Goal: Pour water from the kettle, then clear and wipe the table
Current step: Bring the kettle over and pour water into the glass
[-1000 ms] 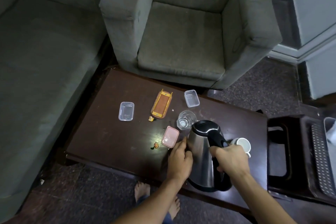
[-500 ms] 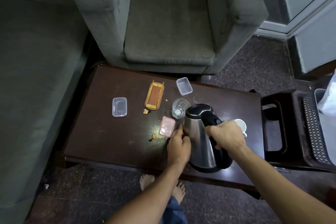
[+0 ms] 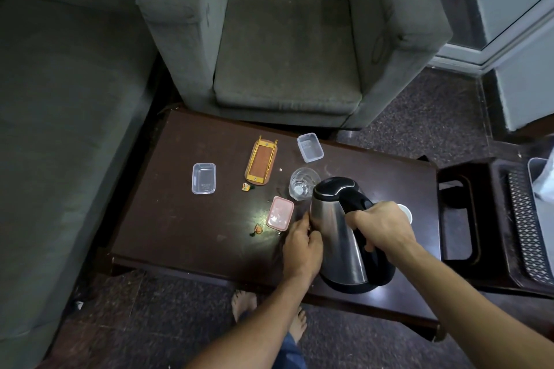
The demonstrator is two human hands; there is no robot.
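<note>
A sofa (image 3: 60, 99) runs along the table's left end, and an armchair (image 3: 287, 54) stands behind its far edge. On the dark table (image 3: 180, 219), toward the near right corner, the steel kettle (image 3: 335, 231) leans with its lid end toward the glass; I cannot tell whether its base touches the top. A dark stand (image 3: 479, 219) sits just beside the right edge. The right hand (image 3: 380, 228) is wrapped firmly round the kettle's black handle. The left hand (image 3: 301, 246) rests against the kettle's steel side, fingers laid on it, not closed round it. An orange tray (image 3: 261, 160) lies near the middle of the far edge. One clear box (image 3: 204, 178) sits to its left and another (image 3: 310, 147) at the far edge. The glass (image 3: 301, 183) stands just beyond the kettle's lid. A pink lid (image 3: 280, 213) lies just left of the kettle. A white cup (image 3: 406, 213) shows behind the right hand. Two scraps (image 3: 246, 186) (image 3: 258, 228) lie mid-table.
</note>
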